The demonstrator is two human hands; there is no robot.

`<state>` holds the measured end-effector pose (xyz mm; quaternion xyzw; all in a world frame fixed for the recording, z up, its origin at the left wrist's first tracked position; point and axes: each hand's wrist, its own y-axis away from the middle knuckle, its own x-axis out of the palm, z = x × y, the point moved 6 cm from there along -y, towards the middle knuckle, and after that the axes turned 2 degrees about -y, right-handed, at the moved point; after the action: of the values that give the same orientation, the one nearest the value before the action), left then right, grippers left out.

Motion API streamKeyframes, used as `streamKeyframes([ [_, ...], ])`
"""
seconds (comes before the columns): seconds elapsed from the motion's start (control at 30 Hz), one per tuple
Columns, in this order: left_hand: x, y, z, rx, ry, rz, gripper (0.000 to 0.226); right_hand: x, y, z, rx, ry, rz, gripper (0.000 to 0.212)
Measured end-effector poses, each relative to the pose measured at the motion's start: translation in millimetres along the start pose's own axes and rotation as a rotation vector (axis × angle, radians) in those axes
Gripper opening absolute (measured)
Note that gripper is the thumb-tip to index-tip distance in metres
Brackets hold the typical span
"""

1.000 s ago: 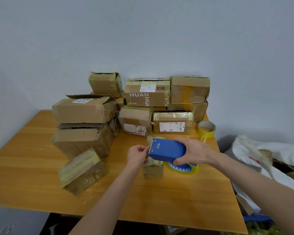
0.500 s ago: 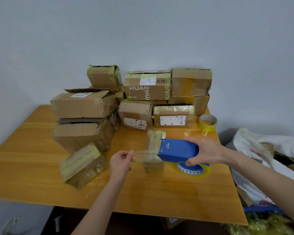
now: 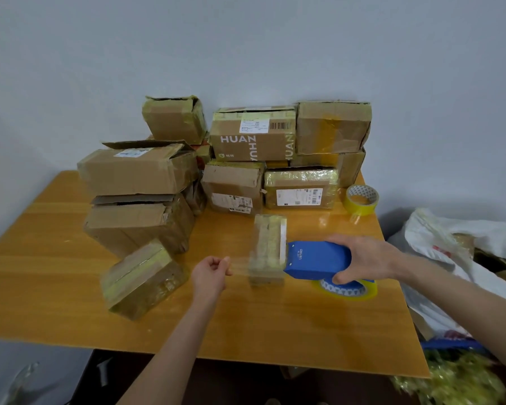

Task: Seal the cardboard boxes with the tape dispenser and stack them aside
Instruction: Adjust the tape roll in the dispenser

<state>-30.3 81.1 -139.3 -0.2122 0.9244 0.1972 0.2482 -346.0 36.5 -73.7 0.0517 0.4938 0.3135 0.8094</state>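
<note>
The right hand [image 3: 365, 258] is wrapped round the blue tape dispenser [image 3: 316, 260], holding it just above the wooden table [image 3: 275, 331], while the left hand [image 3: 211, 271] pinches the free end of a clear strip of tape [image 3: 240, 266] stretched between the two. The small box [image 3: 268, 249] stands on end between the hands, right behind that strip and beside the dispenser's mouth. Further back the other cardboard boxes [image 3: 251, 135] sit piled by the wall, a yellow tape roll [image 3: 361, 198] beside them.

Blue tape dispenser [image 3: 316, 260], yellow tape roll [image 3: 361, 200], brown cardboard boxes [image 3: 138, 171], orange wooden table [image 3: 275, 323]
</note>
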Motion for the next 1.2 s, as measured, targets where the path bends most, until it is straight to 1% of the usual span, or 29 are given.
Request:
streamKeyframes([
  [0.17,8,1,-1,0.049,-0.006,0.013,0.024,-1,-7,-1,0.029,0.146,0.011,0.072],
  [0.27,13,-3,5,0.039,-0.072,0.01,0.024,6,-12,-4,0.049,0.191,0.025,0.071],
  [0.37,20,-8,12,0.029,-0.187,0.02,0.025,14,-19,-6,0.072,0.21,0.036,0.069],
  [0.5,31,-15,23,-0.003,-0.246,0.071,0.028,29,-29,-9,0.101,0.191,0.06,0.065],
  [0.6,41,-17,30,-0.033,-0.294,0.118,0.028,37,-33,-12,0.12,0.167,0.075,0.068],
  [0.7,55,-20,28,-0.006,-0.343,0.196,0.025,41,-33,-14,0.14,0.119,0.074,0.068],
  [0.77,59,-19,28,0.025,-0.457,0.263,0.026,42,-33,-16,0.149,0.103,0.068,0.069],
  [0.8,57,-18,29,0.033,-0.504,0.277,0.029,43,-33,-16,0.154,0.104,0.067,0.07],
  [0.83,51,-17,30,0.042,-0.518,0.255,0.031,44,-33,-16,0.157,0.105,0.063,0.071],
  [0.87,43,-15,28,0.069,-0.509,0.189,0.032,45,-32,-15,0.158,0.103,0.058,0.071],
  [0.9,35,-10,20,0.156,-0.489,0.091,0.032,46,-33,-15,0.159,0.096,0.056,0.071],
  [0.93,30,-2,6,0.301,-0.464,0.002,0.032,47,-33,-14,0.16,0.089,0.058,0.071],
  [0.97,32,9,-10,0.477,-0.447,-0.044,0.034,47,-33,-13,0.159,0.084,0.059,0.071],
  [1.0,40,21,-24,0.637,-0.469,-0.018,0.038,47,-33,-13,0.155,0.08,0.057,0.07],
  [1.03,53,32,-33,0.749,-0.524,0.067,0.046,47,-32,-13,0.15,0.075,0.054,0.068],
  [1.07,67,41,-36,0.808,-0.609,0.174,0.056,46,-31,-13,0.145,0.068,0.053,0.066],
  [1.1,79,46,-34,0.822,-0.71,0.264,0.066,46,-31,-13,0.141,0.061,0.052,0.064],
  [1.13,86,48,-28,0.826,-0.812,0.312,0.073,46,-30,-13,0.136,0.06,0.053,0.063],
  [1.2,92,49,-20,0.827,-0.974,0.34,0.081,46,-29,-12,0.12,0.059,0.055,0.061],
])
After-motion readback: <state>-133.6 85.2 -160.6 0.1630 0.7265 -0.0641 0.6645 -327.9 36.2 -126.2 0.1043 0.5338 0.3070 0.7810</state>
